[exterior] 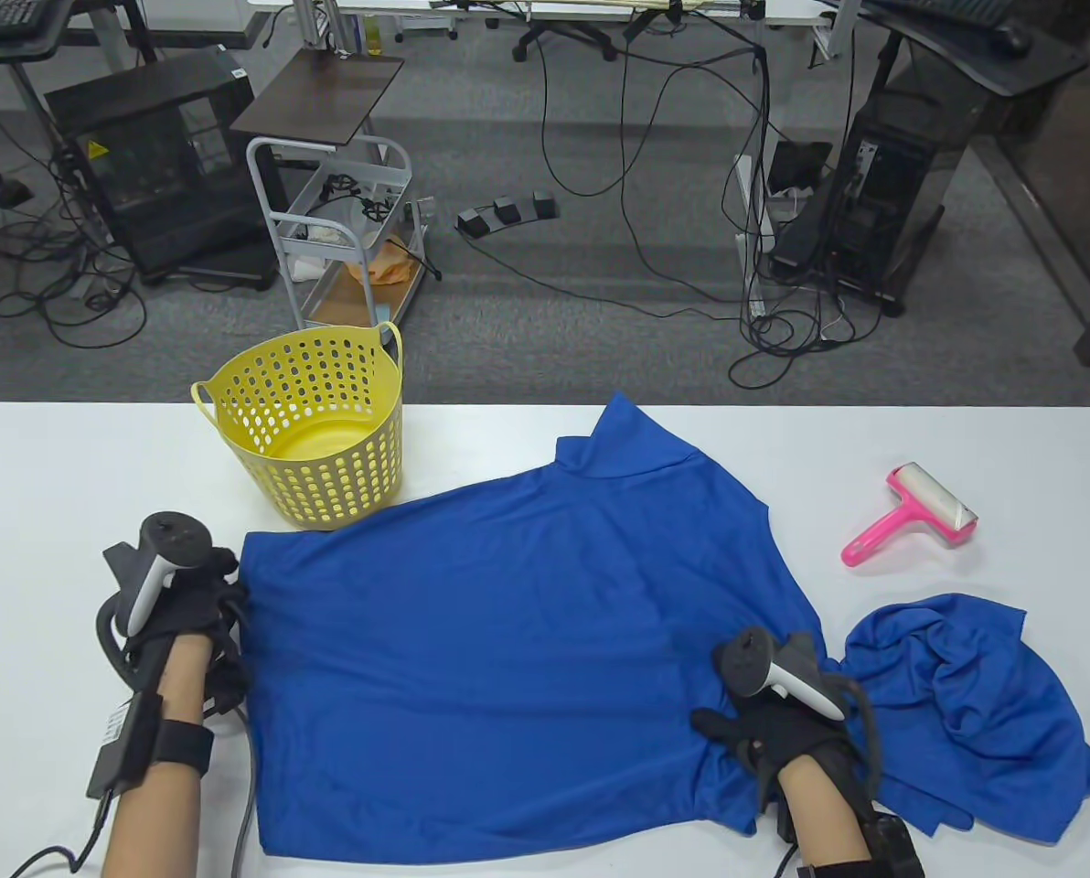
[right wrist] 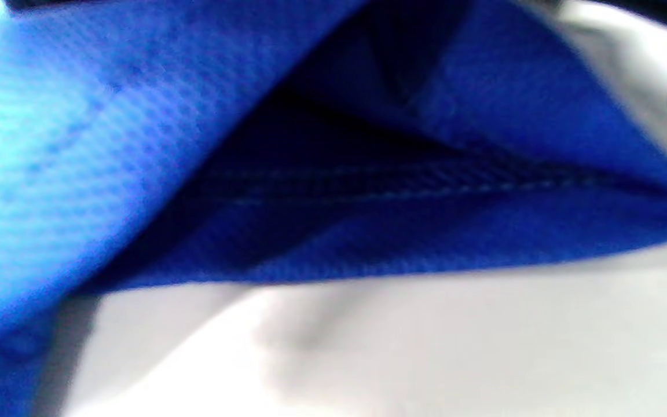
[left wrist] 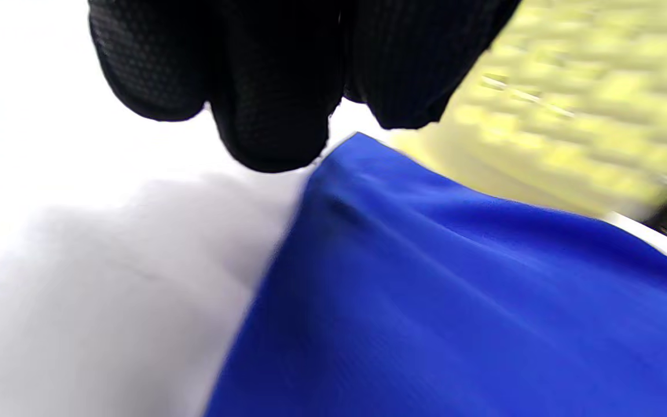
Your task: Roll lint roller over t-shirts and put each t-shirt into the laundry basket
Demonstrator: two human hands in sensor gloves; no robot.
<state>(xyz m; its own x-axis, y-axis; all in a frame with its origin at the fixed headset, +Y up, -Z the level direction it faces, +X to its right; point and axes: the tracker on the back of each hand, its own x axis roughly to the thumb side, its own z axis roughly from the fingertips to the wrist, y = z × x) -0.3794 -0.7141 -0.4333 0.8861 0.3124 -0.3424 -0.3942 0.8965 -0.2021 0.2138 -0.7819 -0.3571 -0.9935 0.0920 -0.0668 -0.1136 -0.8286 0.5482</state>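
Both hands are on the spread shirt [exterior: 508,658] now: this is the laying-out step, no rolling yet. The left hand [exterior: 175,594] sits at the shirt's left edge, fingers [left wrist: 270,116] curled at the corner; whether they actually pinch the cloth I cannot tell. The right hand [exterior: 774,722] grips a bunched fold at the other side. The basket [exterior: 312,430] stands just beyond the left hand. The roller [exterior: 911,517] lies well past the right hand, untouched. A second shirt [exterior: 966,713] is heaped just right of that hand. Next, I'd judge: let go, reach for the roller.
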